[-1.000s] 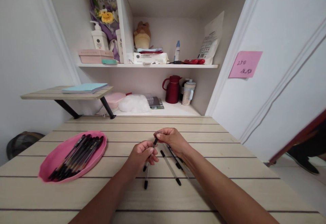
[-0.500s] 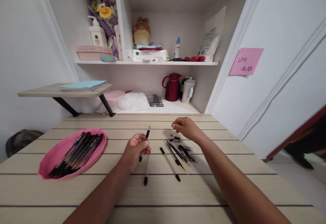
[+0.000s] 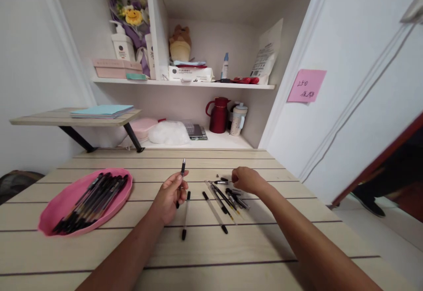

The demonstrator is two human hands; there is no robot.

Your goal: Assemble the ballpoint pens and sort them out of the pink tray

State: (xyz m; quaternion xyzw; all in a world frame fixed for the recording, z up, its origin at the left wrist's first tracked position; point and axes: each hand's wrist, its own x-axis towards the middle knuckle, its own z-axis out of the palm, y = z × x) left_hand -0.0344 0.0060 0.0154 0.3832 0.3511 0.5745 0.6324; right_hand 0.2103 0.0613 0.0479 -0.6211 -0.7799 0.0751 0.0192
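Observation:
My left hand (image 3: pixel 171 194) is closed around a pen (image 3: pixel 183 167) held upright, its metal tip pointing up and its black grip showing. Just beside that hand, a clear pen barrel (image 3: pixel 187 216) with black ends lies on the table. Another such barrel (image 3: pixel 215 213) rests to its right. My right hand (image 3: pixel 248 180) has its fingers curled down at the upper edge of a loose pile of pen parts; whatever is between the fingertips is hidden. Black pen caps (image 3: pixel 233 197) and thin refills (image 3: pixel 225 198) make up that pile. A tiny piece (image 3: pixel 217 175) lies above it.
On the left stands a pink tray (image 3: pixel 127 196) full of black pens (image 3: pixel 94 203). Behind it, a small raised shelf (image 3: pixel 76 121) carries blue paper (image 3: pixel 102 110). A red jug (image 3: pixel 218 115) and a tumbler (image 3: pixel 238 120) stand in the cabinet at the back.
My right hand has come down from above the table to the pen parts, its fingers now turned downward. My left hand still holds the pen, now more upright. The camera view has shifted slightly.

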